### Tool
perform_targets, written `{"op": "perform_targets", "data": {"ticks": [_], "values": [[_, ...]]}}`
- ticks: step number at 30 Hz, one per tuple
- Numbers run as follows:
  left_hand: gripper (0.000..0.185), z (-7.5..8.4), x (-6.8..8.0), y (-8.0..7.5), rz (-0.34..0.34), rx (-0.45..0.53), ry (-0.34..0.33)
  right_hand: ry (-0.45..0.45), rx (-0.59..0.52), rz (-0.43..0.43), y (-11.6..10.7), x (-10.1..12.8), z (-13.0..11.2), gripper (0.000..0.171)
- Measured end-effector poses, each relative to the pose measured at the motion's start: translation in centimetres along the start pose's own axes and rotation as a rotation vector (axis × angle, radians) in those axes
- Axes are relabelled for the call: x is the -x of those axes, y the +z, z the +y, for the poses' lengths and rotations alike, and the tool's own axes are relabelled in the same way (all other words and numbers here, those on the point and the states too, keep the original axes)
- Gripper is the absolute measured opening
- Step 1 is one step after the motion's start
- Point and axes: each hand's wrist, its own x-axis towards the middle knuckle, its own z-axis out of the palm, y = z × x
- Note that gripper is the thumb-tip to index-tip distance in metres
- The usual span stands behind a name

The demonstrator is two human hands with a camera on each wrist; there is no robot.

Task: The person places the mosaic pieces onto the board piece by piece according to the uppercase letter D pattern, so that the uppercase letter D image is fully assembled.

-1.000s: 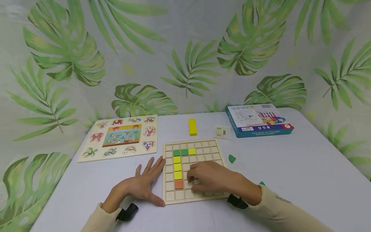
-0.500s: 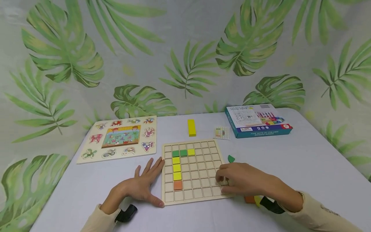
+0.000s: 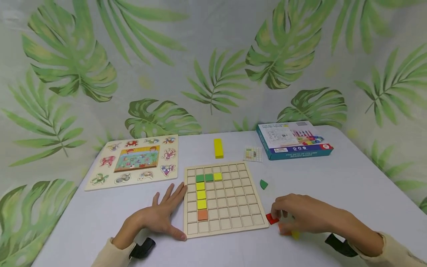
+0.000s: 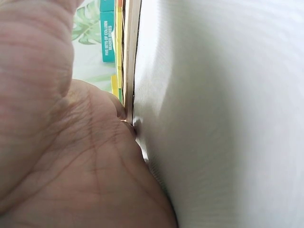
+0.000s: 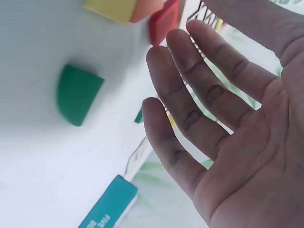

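On the counter (image 3: pixel 333 185), right in front of the person, lies a wooden grid board (image 3: pixel 221 198) with a few tiles set in: two green and one yellow in a row near the top, three yellow ones running down the second column, and an orange one below them. The left hand (image 3: pixel 160 215) lies flat on the counter, fingers straight and spread, its thumb side touching the board's left edge (image 4: pixel 129 61). The right hand (image 3: pixel 305 215) hovers low over a small heap of loose tiles just off the board's lower right corner: a red tile (image 3: pixel 272 219), an orange tile (image 3: pixel 284 230) and a yellow tile (image 3: pixel 295 235). From the wrist view its fingers (image 5: pixel 190 95) are loosely extended and gripping nothing, their tips near the red tile (image 5: pixel 164 21). A green quarter-round piece (image 3: pixel 263 184) lies apart, just beside the board's right edge. Farther back sit a yellow bar (image 3: pixel 218 148), a small pattern card (image 3: pixel 252 154), a teal box (image 3: pixel 293 140) and, to the left, an animal puzzle (image 3: pixel 133 161). Leaf-printed cloth (image 3: pixel 83 66) hangs behind it all.
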Motion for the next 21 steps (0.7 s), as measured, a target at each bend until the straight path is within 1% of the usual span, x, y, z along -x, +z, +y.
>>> {"op": "perform_targets", "data": {"ticks": [4, 11, 17, 21], "values": [[0.139, -0.1, 0.0, 0.0, -0.005, 0.008, -0.006, -0.016, 0.015, -0.003, 0.4, 0.7, 0.7, 0.022], [0.139, 0.0, 0.0, 0.1, 0.002, 0.017, 0.005, 0.041, 0.013, -0.021, 1.2, 1.2, 1.5, 0.027], [0.139, -0.2, 0.0, 0.2, 0.000, 0.009, -0.004, 0.002, 0.036, -0.004, 1.5, 1.0, 1.8, 0.026], [0.139, -0.1, 0.1, 0.0, 0.005, 0.009, 0.000, -0.019, 0.055, 0.008, 1.5, 0.8, 1.7, 0.026]]}}
